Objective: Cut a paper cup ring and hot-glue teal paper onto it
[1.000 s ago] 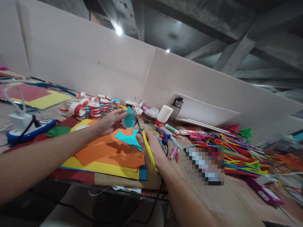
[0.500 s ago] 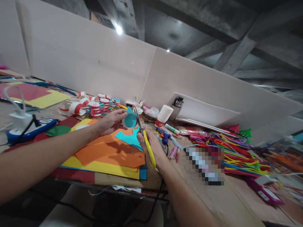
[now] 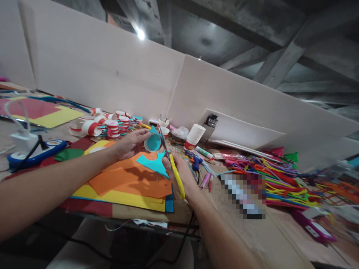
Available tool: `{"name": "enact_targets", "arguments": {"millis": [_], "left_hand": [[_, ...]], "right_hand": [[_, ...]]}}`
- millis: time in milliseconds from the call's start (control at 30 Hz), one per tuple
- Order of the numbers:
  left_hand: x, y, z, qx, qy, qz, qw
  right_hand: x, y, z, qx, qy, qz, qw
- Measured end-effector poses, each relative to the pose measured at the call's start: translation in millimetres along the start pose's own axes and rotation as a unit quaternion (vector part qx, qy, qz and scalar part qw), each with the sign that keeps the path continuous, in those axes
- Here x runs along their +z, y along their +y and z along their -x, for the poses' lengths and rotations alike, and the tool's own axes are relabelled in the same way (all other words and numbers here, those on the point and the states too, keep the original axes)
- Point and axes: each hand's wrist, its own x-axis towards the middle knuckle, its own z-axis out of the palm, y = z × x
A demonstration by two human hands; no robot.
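White panels [image 3: 112, 63] backed a crowded bench [image 3: 269, 239] in the head view. Mid-frame, the left hand [image 3: 131, 145], fingers nearly closed, pinched a turquoise paper piece [image 3: 154, 142] near its top; just right, the right hand [image 3: 183, 173] had its fingers curled round yellow-handled scissors [image 3: 177, 177]! They ran right beside that paper, contact unclear; a slackened pinch could have twisted it onto the blades!
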Motion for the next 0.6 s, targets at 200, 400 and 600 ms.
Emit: {"name": "enact_targets", "arguments": {"millis": [200,400,600], "left_hand": [[-2.3,0.3,-0.9,0.004,0.005,-0.007,1.0],[2.0,-0.2,-0.3,-0.002,0.024,0.019,1.0],[2.4,-0.5,-0.6,-0.01,0.032,0.014,0.999]], "right_hand": [[-1.6,-4.6,0.9,0.002,-0.007,-0.002,1.0],[-0.6,-4.1,0.4,0.005,-0.007,0.0,1.0],[-3.4,-8.3,0.5,-0.007,-0.028,-0.007,1.0]]}}
